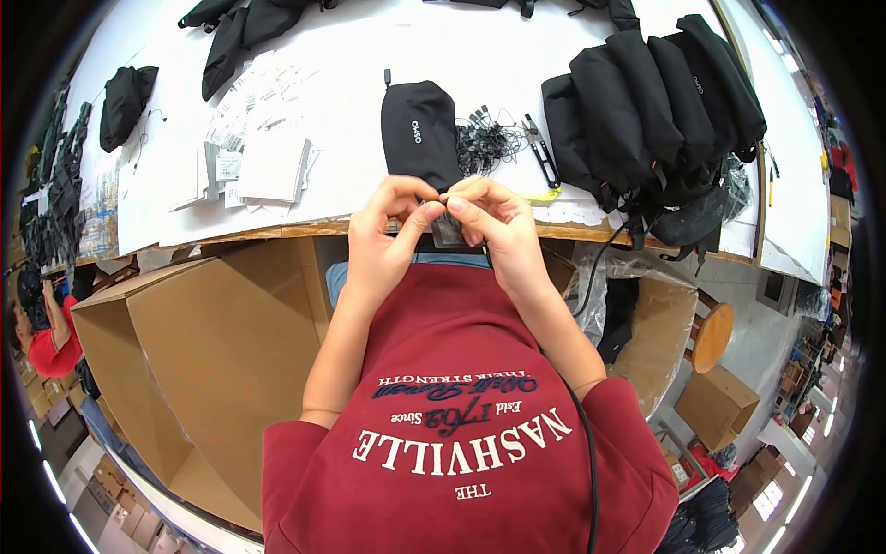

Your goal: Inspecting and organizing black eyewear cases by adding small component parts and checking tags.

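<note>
My left hand (395, 222) and my right hand (498, 220) meet at the table's front edge, thumbs and forefingers pinched together. What lies between the fingertips is too small to make out. Just below them shows a dark, flat, card-like piece (449, 233), partly covered by my fingers. Directly beyond my hands lies a black fabric pouch (420, 125) with a small white print and a tab at its far left corner. Right of the pouch is a tangle of thin black cords (487, 140). Beside the cords rests a slim black cutting tool (543, 152).
Stuffed black pouches (646, 102) are heaped at the right. White paper tags (272, 166) lie stacked and scattered at the left, near another black pouch (126, 106). A large open cardboard box (212, 342) stands below the table at the left. A black cable (591, 462) runs along my right side.
</note>
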`<state>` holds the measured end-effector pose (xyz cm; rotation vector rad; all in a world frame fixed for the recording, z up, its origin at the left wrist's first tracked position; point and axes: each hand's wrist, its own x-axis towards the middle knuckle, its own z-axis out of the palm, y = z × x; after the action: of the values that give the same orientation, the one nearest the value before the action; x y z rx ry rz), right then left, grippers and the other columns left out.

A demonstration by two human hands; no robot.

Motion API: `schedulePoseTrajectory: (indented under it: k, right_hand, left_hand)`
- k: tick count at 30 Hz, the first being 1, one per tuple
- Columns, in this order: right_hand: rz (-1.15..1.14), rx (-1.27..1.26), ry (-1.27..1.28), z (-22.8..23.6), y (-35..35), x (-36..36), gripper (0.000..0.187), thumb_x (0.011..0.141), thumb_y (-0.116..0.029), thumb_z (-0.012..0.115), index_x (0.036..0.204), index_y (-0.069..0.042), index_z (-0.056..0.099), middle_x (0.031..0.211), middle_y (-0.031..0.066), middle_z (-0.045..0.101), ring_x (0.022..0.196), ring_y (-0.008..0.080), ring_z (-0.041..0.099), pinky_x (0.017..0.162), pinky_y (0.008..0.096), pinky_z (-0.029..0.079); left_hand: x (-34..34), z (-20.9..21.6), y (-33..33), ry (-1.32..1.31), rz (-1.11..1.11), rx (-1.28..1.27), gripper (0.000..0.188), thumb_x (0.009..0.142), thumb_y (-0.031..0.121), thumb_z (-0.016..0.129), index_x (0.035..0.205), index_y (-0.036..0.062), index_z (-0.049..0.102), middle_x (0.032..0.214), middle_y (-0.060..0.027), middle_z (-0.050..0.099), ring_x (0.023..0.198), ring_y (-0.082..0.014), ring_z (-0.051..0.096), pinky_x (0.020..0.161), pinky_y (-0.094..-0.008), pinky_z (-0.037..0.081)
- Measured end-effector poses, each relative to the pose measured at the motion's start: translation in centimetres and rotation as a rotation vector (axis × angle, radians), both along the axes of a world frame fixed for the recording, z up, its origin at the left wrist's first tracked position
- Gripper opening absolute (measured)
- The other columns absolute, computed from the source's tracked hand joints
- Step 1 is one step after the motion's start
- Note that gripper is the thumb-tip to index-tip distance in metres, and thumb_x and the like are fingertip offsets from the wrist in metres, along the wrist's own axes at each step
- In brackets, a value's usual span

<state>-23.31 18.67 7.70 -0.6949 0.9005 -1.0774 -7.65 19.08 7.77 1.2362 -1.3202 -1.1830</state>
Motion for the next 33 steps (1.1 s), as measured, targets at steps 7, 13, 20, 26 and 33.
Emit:
schedulePoseTrajectory:
  k: [7, 13, 20, 26, 33]
  right_hand:
    - [0.092, 0.0, -0.141, -0.8, 0.4, 0.0, 0.008, 0.086, -0.012, 0.067, 0.083, -0.004, 0.066, 0.079, -0.0006, 0.06, 0.063, 0.0044, 0.049, 0.053, 0.0191, 0.036]
    - [0.14, -0.011, -0.151, -0.2, -0.1, 0.0, 0.01, 0.086, -0.013, 0.067, 0.082, -0.004, 0.066, 0.077, -0.0004, 0.061, 0.062, 0.0045, 0.049, 0.054, 0.0192, 0.038]
    - [0.138, -0.129, 0.326, 0.1, -3.2, -1.6, 0.013, 0.089, -0.016, 0.063, 0.09, -0.004, 0.064, 0.082, 0.0002, 0.063, 0.069, 0.0051, 0.054, 0.063, 0.0207, 0.044]
    - [0.127, -0.626, 1.047, -1.0, -4.3, 0.5, 0.036, 0.075, -0.027, 0.072, 0.104, -0.009, 0.06, 0.114, 0.0124, 0.05, 0.113, 0.0309, 0.044, 0.095, 0.0419, 0.038]
    - [0.097, -0.497, 1.212, -1.7, -5.3, 0.9, 0.064, 0.072, -0.02, 0.075, 0.129, -0.009, 0.046, 0.117, 0.0162, 0.053, 0.11, 0.0352, 0.051, 0.094, 0.04, 0.044]
  left_hand:
    - [1.6, -1.4, -0.6, 0.242, -0.184, 0.125, 0.022, 0.081, 0.003, 0.07, 0.1, 0.0016, 0.061, 0.069, 0.0001, 0.062, 0.065, -0.0037, 0.057, 0.061, -0.0181, 0.043]
    - [1.2, -1.3, -0.4, 0.237, -0.129, 0.081, 0.017, 0.081, 0.003, 0.07, 0.097, 0.0, 0.065, 0.069, -0.0005, 0.063, 0.064, -0.0035, 0.056, 0.06, -0.0176, 0.043]
    - [0.5, 0.7, 0.2, -0.222, -0.068, -0.096, 0.008, 0.079, 0.005, 0.071, 0.086, 0.0042, 0.071, 0.074, -0.0018, 0.069, 0.058, -0.0067, 0.055, 0.051, -0.0234, 0.042]
    - [-0.5, 2.9, 1.2, -0.456, -0.37, -0.302, 0.01, 0.073, 0.008, 0.074, 0.082, 0.0079, 0.071, 0.066, -0.0049, 0.059, 0.056, -0.0189, 0.054, 0.052, -0.0302, 0.044]
    - [-0.7, 3.7, 1.3, -0.48, -0.522, -0.386, 0.013, 0.078, 0.013, 0.071, 0.089, 0.0079, 0.067, 0.074, -0.0047, 0.061, 0.07, -0.0216, 0.059, 0.063, -0.0332, 0.048]
